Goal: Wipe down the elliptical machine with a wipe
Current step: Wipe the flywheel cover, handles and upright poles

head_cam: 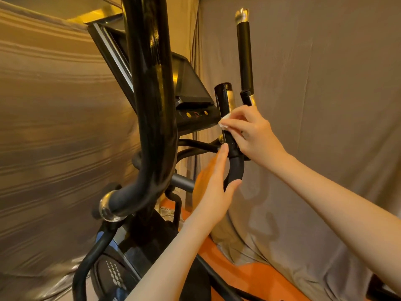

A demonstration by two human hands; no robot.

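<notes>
The black elliptical machine (149,101) fills the middle of the view, its console (191,88) tilted behind the near upright bar. A short fixed handle (225,105) with a chrome strip rises right of the console. My right hand (249,133) pinches a small white wipe (224,121) and presses it against this handle. My left hand (214,185) grips the padded curved part of the same handle (236,168) just below, thumb on the near side. Most of the wipe is hidden under my fingers.
A tall moving handlebar (245,57) with a chrome cap stands behind the short handle. Grey cloth (325,105) hangs on the right and striped beige cloth (54,127) on the left. Orange floor (249,276) shows below, beside the machine's lower housing (112,272).
</notes>
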